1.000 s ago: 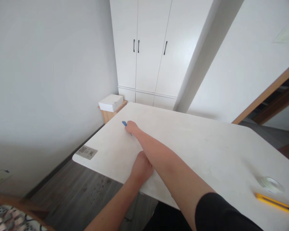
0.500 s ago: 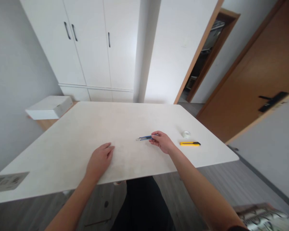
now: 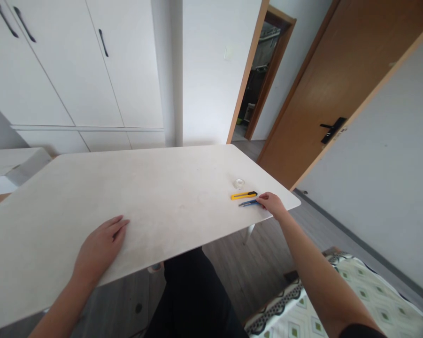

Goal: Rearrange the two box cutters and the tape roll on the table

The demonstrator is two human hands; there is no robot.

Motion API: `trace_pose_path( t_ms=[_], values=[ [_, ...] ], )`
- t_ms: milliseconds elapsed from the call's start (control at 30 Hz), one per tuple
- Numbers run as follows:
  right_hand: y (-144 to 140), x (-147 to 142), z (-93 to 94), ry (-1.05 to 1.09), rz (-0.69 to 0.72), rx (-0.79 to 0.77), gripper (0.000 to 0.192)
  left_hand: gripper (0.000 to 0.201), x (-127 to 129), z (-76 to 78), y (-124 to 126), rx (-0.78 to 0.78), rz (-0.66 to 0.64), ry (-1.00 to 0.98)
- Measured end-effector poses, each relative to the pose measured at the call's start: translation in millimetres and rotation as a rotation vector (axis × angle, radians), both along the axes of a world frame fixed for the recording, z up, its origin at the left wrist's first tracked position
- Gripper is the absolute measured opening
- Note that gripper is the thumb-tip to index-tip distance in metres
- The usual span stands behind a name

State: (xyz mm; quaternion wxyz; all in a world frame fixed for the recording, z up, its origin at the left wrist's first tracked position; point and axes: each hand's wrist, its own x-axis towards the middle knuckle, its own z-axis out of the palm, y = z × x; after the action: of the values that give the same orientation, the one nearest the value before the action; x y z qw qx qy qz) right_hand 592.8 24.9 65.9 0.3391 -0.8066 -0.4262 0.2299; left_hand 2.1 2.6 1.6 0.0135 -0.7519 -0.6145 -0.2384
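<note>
1. While the right hand (image 3: 272,204) pinches the 3 o'clock end of a blue knife (image 3: 248,203) between thumb and fingers, the knife's grey tip points to 9 o'clock at the white table (image 3: 183,188); from the middle of the view, both are toward 4 o'clock, close to the near edge (whether the knife touches the surface, I cannot tell).
2. Just beside the blue knife, toward its 11 o'clock, lies a yellow knife (image 3: 244,195), its black end facing the right hand.
3. Farther along that 11 o'clock line sits a roll of tape (image 3: 239,186), clear and round, near the yellow knife.
4. Well apart from these, toward 8 o'clock, the left hand (image 3: 100,246) lies palm down on the table, its fingers loosely extended and slightly bent.
5. Beyond the table are a white cupboard (image 3: 80,70) at 10 o'clock and a brown door (image 3: 313,94) at 2 o'clock.
</note>
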Motion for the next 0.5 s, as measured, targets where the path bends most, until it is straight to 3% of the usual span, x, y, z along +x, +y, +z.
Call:
trace_pose_path(
  t_ms=[167,267,333,500],
  values=[
    [4,-12,-0.6,-0.334,-0.046,-0.01,0.014,0.053,0,-0.6,-1,-0.023,0.022,-0.011],
    [6,-51,0.4,-0.436,0.008,0.121,0.014,0.052,1,1.1,0,-0.025,0.026,-0.018],
    [10,-95,0.0,-0.483,0.202,0.247,0.015,0.052,1,1.9,0,-0.029,0.025,-0.02],
    [29,-213,-5.3,-0.5,0.919,0.39,0.033,0.051,0,2.3,-1,-0.034,0.018,-0.033]
  ],
)
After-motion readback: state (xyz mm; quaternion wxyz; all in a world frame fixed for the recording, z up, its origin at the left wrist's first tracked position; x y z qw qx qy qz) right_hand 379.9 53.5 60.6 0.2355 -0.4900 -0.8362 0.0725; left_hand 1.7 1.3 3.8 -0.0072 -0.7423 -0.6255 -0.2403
